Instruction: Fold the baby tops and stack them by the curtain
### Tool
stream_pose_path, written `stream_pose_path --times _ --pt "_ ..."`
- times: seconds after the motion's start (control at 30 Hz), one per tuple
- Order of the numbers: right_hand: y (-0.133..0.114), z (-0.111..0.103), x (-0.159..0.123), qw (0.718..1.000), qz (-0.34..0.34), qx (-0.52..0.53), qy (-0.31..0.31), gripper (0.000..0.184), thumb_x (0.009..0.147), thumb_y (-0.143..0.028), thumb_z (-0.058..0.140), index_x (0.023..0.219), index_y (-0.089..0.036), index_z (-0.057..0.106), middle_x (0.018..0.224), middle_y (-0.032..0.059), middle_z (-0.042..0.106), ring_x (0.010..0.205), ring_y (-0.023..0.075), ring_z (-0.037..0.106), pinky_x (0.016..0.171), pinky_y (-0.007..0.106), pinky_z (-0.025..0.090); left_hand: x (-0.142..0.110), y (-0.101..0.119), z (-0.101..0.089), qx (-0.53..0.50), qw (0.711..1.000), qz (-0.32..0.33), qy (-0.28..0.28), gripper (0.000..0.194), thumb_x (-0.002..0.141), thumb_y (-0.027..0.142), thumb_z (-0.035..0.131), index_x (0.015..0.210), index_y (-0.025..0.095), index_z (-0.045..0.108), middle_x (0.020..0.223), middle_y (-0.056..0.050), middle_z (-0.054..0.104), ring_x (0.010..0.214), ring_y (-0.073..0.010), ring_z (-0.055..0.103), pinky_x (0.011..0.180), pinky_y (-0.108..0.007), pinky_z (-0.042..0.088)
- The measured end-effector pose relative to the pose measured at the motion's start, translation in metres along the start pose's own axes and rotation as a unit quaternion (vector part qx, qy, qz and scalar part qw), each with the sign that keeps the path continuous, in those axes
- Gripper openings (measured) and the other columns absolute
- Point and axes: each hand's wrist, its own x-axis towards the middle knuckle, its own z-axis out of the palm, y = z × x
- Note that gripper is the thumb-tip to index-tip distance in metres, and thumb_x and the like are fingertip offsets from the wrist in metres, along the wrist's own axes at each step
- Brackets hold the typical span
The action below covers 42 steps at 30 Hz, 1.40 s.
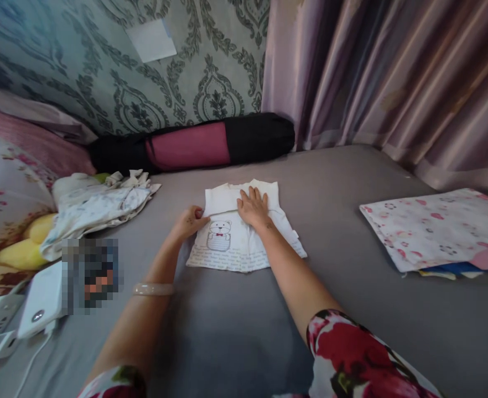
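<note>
A white garment with a bear print (244,243) lies on the grey bed (335,182). The right hand (254,208) rests spread on the garment's upper part; the left hand (188,222) is at its left edge. Behind the garment: a long black-and-pink bag (188,146). Right of the garment: folded patterned cloth (430,226); left: light-coloured fabric (98,204).

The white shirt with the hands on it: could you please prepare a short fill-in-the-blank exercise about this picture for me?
1. The animal drawn on the small white shirt is a ____.
2. The small bow tie at its neck is coloured ____.
3. The hand spread on the shirt is the person's ____ one.
4. The bracelet is worn on the person's ____ arm.

Missing words: bear; red; right; left.
</note>
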Motion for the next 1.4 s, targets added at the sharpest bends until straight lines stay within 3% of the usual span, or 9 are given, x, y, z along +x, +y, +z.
stream_pose_path --times 0.13,0.27,0.37,0.57,0.7,0.83,1.03,1.27,1.4 --pt "0.000 -0.001 0.000 1.000 0.000 -0.002 0.000 0.052 0.102 -0.037 0.026 0.149 -0.020 0.038 0.160 0.0121 0.025 0.147 0.0290 0.018 0.116 0.054 0.011 -0.008 0.021 0.004 0.077 0.997 -0.017 0.006 0.034 0.082 0.028 0.053 0.112 0.015 0.059 0.090 -0.007 0.066 0.084 -0.0216 0.064 0.073 -0.031 0.048" --pt "0.000 0.001 0.000 1.000 -0.003 -0.005 0.001 0.052 0.102 -0.038 0.026 0.149 -0.020 0.038 0.159 0.0125 0.025 0.146 0.0294 0.018 0.115 0.054 0.011 -0.021 0.039 0.012 0.187 0.980 0.017 0.061 0.031 0.092 0.025 0.039 0.118 0.014 0.052 0.106 -0.015 0.064 0.095 -0.0267 0.065 0.079 -0.036 0.048" --pt "0.001 0.002 0.002 1.000 -0.001 -0.004 -0.004 0.052 0.102 -0.038 0.026 0.150 -0.020 0.037 0.160 0.0120 0.024 0.147 0.0291 0.016 0.116 0.054 0.010 -0.028 0.042 0.015 0.226 0.972 0.023 0.060 0.032 0.095 0.023 0.030 0.119 0.013 0.050 0.108 -0.016 0.063 0.093 -0.0278 0.066 0.077 -0.038 0.049" --pt "0.001 -0.002 0.003 0.999 0.009 0.013 -0.029 0.054 0.101 -0.039 0.026 0.151 -0.020 0.034 0.161 0.0117 0.021 0.148 0.0286 0.014 0.117 0.054 0.008 -0.016 0.034 0.009 0.227 0.973 0.034 0.026 0.045 0.085 0.018 0.044 0.130 0.010 0.046 0.116 -0.018 0.059 0.106 -0.0289 0.062 0.090 -0.039 0.048" --pt "-0.001 -0.009 0.003 0.999 0.014 0.028 -0.007 0.055 0.102 -0.038 0.023 0.152 -0.016 0.032 0.161 0.0130 0.020 0.149 0.0278 0.011 0.117 0.055 0.003 0.009 0.047 0.018 0.194 0.969 0.130 0.081 0.050 0.081 0.017 0.049 0.131 0.011 0.049 0.126 -0.017 0.058 0.114 -0.0296 0.057 0.100 -0.043 0.044" --pt "0.001 -0.007 0.002 0.999 -0.001 0.023 0.024 0.054 0.101 -0.035 0.025 0.150 -0.015 0.035 0.160 0.0122 0.023 0.149 0.0274 0.012 0.117 0.054 0.004 0.031 0.077 0.045 0.140 0.958 0.233 0.094 0.042 0.091 0.023 0.040 0.129 0.013 0.053 0.134 -0.015 0.057 0.129 -0.0271 0.048 0.110 -0.045 0.037" --pt "0.007 0.005 0.002 0.999 -0.011 0.017 0.037 0.051 0.100 -0.034 0.027 0.146 -0.018 0.043 0.158 0.0101 0.031 0.146 0.0282 0.021 0.116 0.054 0.011 0.035 0.092 0.073 0.187 0.969 0.146 0.067 0.050 0.099 0.031 0.027 0.143 0.017 0.046 0.152 -0.011 0.042 0.143 -0.0291 0.032 0.116 -0.050 0.026" --pt "0.008 -0.002 0.005 0.999 -0.007 0.031 -0.006 0.052 0.100 -0.033 0.026 0.148 -0.018 0.040 0.159 0.0097 0.028 0.147 0.0274 0.018 0.117 0.054 0.010 0.036 0.092 0.062 0.193 0.971 0.138 0.023 0.053 0.100 0.034 0.023 0.147 0.017 0.041 0.155 -0.010 0.038 0.144 -0.0268 0.030 0.117 -0.047 0.026" --pt "0.014 -0.009 0.007 0.999 0.018 0.038 0.007 0.053 0.101 -0.034 0.025 0.150 -0.018 0.036 0.160 0.0108 0.024 0.148 0.0262 0.014 0.117 0.055 0.007 0.034 0.086 0.055 0.209 0.967 0.113 0.096 0.058 0.100 0.040 0.023 0.145 0.007 0.040 0.154 -0.019 0.037 0.145 -0.0296 0.028 0.118 -0.048 0.021"
